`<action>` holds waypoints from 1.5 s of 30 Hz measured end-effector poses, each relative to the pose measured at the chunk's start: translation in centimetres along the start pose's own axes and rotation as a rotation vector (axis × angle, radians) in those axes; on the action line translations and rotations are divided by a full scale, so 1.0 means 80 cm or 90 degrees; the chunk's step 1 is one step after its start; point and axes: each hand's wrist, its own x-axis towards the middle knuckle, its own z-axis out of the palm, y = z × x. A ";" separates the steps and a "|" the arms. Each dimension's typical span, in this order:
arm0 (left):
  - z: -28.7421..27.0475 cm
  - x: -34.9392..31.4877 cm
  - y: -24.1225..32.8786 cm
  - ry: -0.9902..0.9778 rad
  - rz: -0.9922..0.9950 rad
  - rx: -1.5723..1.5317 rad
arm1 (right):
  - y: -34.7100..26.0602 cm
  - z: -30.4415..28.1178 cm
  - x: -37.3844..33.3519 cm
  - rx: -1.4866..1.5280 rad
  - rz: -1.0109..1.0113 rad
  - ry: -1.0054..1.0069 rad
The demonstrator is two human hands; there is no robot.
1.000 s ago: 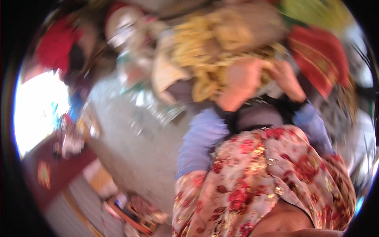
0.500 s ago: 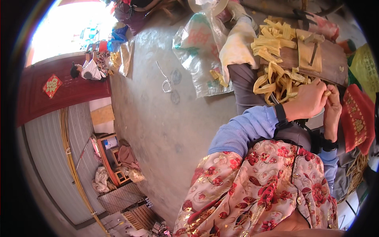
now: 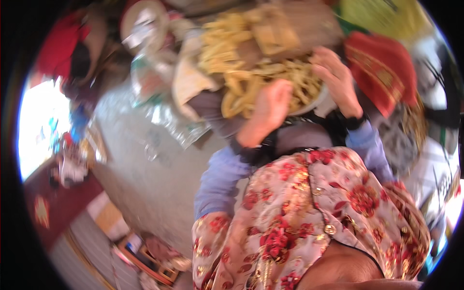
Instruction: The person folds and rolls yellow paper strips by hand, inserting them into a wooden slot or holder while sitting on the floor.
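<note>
My left hand [image 3: 267, 112] is smeared by motion over the near side of a pale-rimmed bowl [image 3: 314, 105] on my lap. Its fingers are too blurred to read. To the right, my right hand [image 3: 336, 81] is open, its fingers stretched forward at the bowl's right side, with nothing seen in them. Looped yellow strips [image 3: 241, 92] fill the bowl; their exact kind is unclear. More flat yellow strips [image 3: 222, 46] are heaped beyond, by a brown wooden board [image 3: 314, 21] that bears a squarish yellow slab [image 3: 278, 34].
A red cloth [image 3: 382, 72] with gold markings lies at the right, below a yellow-green bag [image 3: 386, 17]. Left of my knee a clear plastic bag [image 3: 179, 123] rests on the grey floor [image 3: 140, 179]. A person in red [image 3: 60, 43] is at the far left.
My hands have come apart; before, they met with fingers pinched together at the bowl's right side. The view has turned and shifted, so the bowl now shows nearer the middle.
</note>
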 end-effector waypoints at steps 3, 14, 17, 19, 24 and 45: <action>-0.017 0.012 0.020 0.052 0.013 0.224 | -0.009 -0.023 0.015 -0.003 0.047 -0.038; -0.018 0.036 0.036 0.028 0.212 0.340 | -0.011 -0.050 0.030 -0.281 -0.323 -0.254; -0.025 0.040 0.038 0.050 0.222 0.335 | -0.018 -0.053 0.032 -0.329 -0.323 -0.287; -0.023 0.041 0.037 0.068 0.232 0.349 | -0.034 -0.052 0.033 -0.268 -0.265 -0.171; -0.029 0.056 0.053 -0.024 0.177 0.280 | -0.059 -0.025 0.047 -0.031 0.048 -0.321; -0.059 0.135 -0.065 0.082 -0.068 0.101 | 0.030 0.032 0.132 -0.228 -0.150 -0.070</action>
